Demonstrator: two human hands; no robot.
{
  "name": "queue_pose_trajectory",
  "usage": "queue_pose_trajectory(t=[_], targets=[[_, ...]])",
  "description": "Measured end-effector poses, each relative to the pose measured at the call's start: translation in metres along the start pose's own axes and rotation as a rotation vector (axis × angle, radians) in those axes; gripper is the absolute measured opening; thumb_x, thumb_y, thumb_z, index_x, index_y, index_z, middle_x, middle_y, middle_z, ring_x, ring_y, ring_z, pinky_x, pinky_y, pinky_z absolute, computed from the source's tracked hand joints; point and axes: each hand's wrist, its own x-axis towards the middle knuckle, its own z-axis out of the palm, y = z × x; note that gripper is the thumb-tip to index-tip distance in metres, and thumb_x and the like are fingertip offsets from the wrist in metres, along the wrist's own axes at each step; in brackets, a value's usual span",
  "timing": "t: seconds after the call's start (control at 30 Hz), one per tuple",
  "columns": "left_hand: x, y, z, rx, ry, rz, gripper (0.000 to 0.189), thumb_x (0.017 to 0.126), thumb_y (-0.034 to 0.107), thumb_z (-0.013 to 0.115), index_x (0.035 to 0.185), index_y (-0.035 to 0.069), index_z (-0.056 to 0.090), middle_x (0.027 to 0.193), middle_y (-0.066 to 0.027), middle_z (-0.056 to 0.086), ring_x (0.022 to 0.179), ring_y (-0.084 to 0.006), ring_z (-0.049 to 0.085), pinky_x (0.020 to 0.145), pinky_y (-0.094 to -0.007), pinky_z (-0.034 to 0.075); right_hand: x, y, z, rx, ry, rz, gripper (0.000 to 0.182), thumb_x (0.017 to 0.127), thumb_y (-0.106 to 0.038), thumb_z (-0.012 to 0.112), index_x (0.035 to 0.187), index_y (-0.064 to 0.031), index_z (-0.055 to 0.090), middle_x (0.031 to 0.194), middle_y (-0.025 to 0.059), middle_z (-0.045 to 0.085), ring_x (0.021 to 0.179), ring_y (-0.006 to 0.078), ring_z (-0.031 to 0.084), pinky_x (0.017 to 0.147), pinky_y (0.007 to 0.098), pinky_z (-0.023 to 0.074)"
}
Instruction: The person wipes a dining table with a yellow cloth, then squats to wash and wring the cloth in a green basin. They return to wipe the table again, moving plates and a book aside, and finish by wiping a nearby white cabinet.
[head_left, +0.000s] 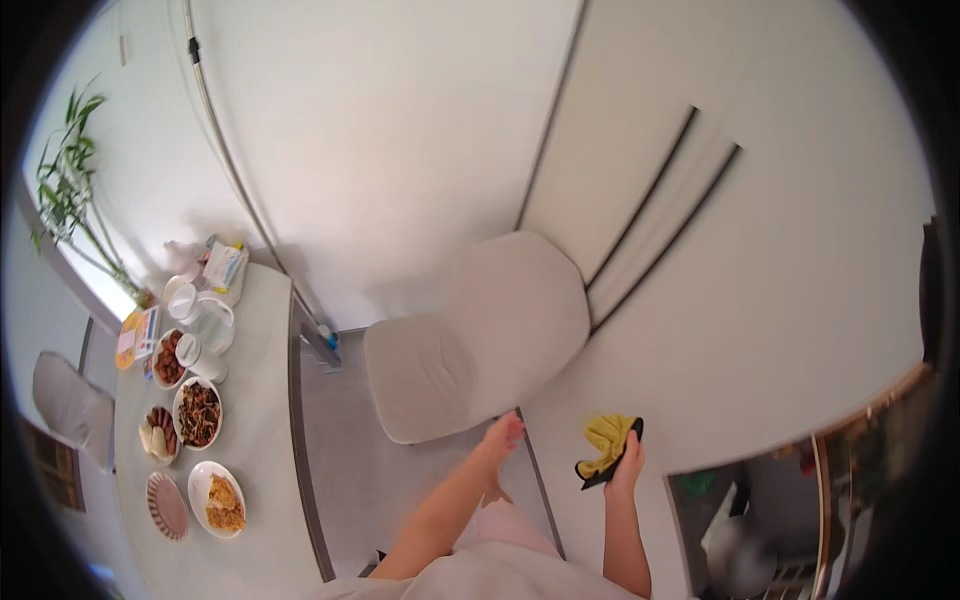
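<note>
My right hand (627, 471) grips a yellow cloth with a black border (609, 442), bunched up and held near the white wall. Blurred by motion, my left hand (504, 438) is held out in front of me, close to the lower edge of a chair in a pale grey cover (480, 337). I see nothing in that hand, but how its fingers are set is not clear.
To the left, a table (266, 420) bears plates of food (217, 502), a pink plate (167, 506), a clear pitcher (214, 322) and a white-lidded jar (199, 356). A tall plant (71, 176) stands behind it. A metal pole (225, 142) leans against the wall.
</note>
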Motion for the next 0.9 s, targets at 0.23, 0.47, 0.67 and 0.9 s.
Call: queue_pose_trajectory(t=[0.23, 0.47, 0.67, 0.9], targets=[[0.059, 0.043, 0.055, -0.507, 0.232, -0.356, 0.08, 0.071, 0.078, 0.065, 0.105, 0.006, 0.059, 0.096, -0.0093, 0.062, 0.091, -0.0261, 0.062, 0.092, -0.0444, 0.042, 0.111, 0.001, 0.062, -0.108, -0.175, 0.079, 0.045, 0.1, -0.035, 0.055, 0.128, 0.0, 0.053, 0.118, 0.0087, 0.061, 0.103, 0.02, 0.06, 0.089, 0.0342, 0.0485], [0.088, 0.027, 0.054, -0.924, 0.395, -0.224, 0.044, 0.079, 0.047, 0.074, 0.092, 0.009, 0.055, 0.08, -0.0049, 0.055, 0.072, -0.0192, 0.054, 0.059, -0.031, 0.046, 0.174, 0.027, 0.106, -0.239, -0.244, 0.25, 0.048, 0.1, -0.038, 0.053, 0.129, 0.0003, 0.053, 0.121, 0.0107, 0.06, 0.106, 0.0223, 0.059, 0.09, 0.036, 0.0486], [0.052, 0.058, 0.032, -1.12, 0.474, -0.041, 0.031, 0.078, 0.033, 0.074, 0.087, 0.011, 0.054, 0.073, -0.0015, 0.056, 0.06, -0.0146, 0.05, 0.051, -0.0272, 0.042, 0.206, 0.022, 0.143, -0.131, -0.244, 0.345, 0.061, 0.098, -0.052, 0.049, 0.131, -0.0002, 0.052, 0.126, 0.013, 0.058, 0.111, 0.0262, 0.058, 0.093, 0.0382, 0.048], [-0.035, 0.078, -0.133, -1.17, 0.476, 0.192, 0.021, 0.079, 0.022, 0.063, 0.091, 0.006, 0.057, 0.088, -0.0073, 0.063, 0.077, -0.0242, 0.062, 0.065, -0.0382, 0.054, 0.153, 0.036, 0.24, -0.996, -0.809, 0.458, 0.063, 0.091, -0.044, 0.065, 0.126, 0.0071, 0.055, 0.117, 0.0141, 0.062, 0.106, 0.0233, 0.06, 0.09, 0.0365, 0.0468]])
